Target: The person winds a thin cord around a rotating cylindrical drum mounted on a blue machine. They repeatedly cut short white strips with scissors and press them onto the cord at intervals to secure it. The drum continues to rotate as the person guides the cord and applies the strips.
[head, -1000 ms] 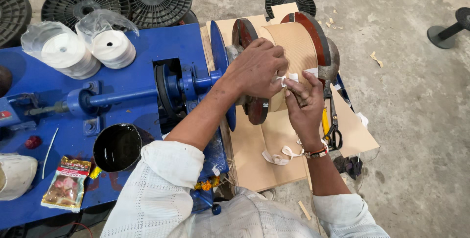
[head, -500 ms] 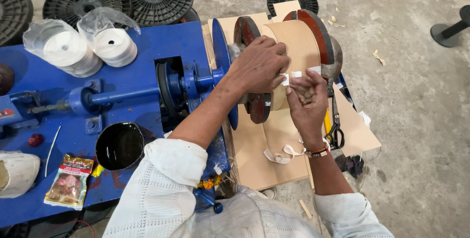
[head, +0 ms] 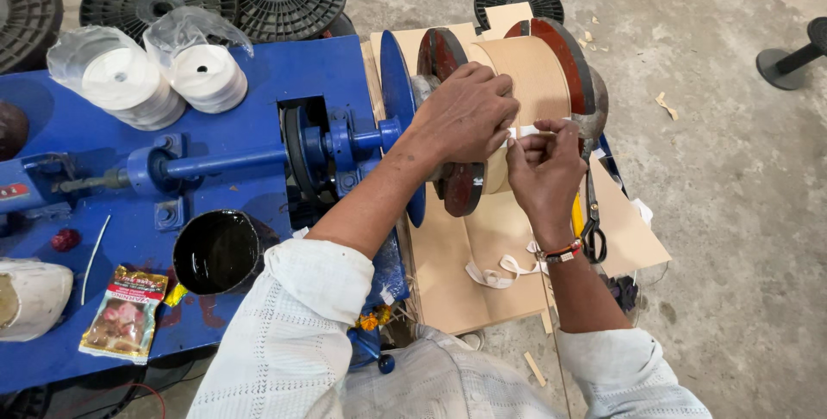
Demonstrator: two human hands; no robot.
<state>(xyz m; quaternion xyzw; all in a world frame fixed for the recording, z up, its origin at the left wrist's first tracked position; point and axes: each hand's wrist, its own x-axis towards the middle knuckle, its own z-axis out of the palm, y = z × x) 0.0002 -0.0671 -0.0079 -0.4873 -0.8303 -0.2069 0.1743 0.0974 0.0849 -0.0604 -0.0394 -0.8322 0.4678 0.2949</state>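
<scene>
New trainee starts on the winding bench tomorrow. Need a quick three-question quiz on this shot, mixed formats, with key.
1. True or false: the left hand rests flat on the tan paper-wrapped spool.
2. Multiple choice: what does the right hand pinch at the spool?
A. a strip of white tape
B. the scissors
C. the snack packet
3. Fill in: the two white tape rolls on the blue machine are wrapped in clear ____.

Key: 1 true; 2 A; 3 plastic.
</scene>
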